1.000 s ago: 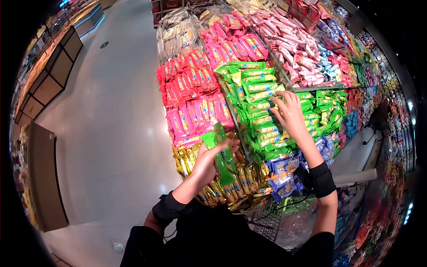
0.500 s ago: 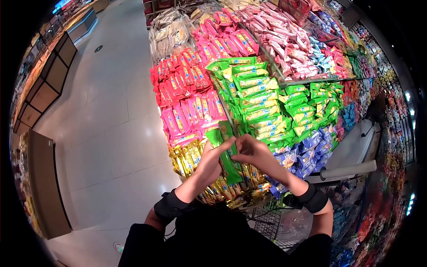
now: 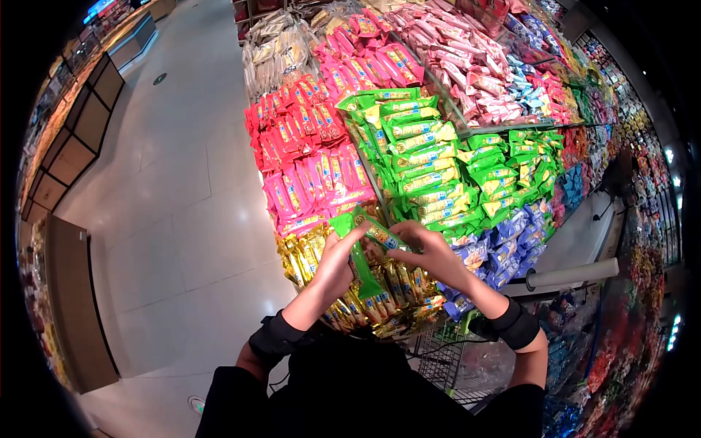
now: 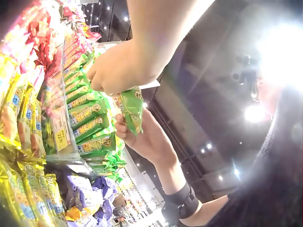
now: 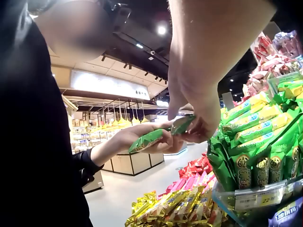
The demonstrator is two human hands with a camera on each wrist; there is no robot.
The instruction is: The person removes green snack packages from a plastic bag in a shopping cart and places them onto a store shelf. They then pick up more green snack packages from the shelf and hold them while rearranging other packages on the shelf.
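Observation:
My left hand (image 3: 330,271) grips green snack packets at the front of the display, in the head view. One green packet (image 3: 367,281) hangs down along its fingers. A second green packet with a printed label (image 3: 380,235) slants between the two hands, its upper end by the left thumb. My right hand (image 3: 437,257) pinches the lower right end of that slanting packet. Seen from the right wrist, the packet in the left hand (image 5: 146,141) lies across the fingers, beside the one under the right fingers (image 5: 182,124). Fingers partly hide both.
Beyond the hands lies a pile of green packets (image 3: 427,157), behind a clear divider. Red and pink packets (image 3: 307,135) lie to its left, gold ones (image 3: 310,255) nearer, purple ones (image 3: 504,248) right. A wire cart (image 3: 442,358) stands below; grey floor (image 3: 175,168) stretches left.
My right hand has come from over the green pile to the left hand. A green packet between the hands has turned from upright to slanting. The left hand keeps its grip.

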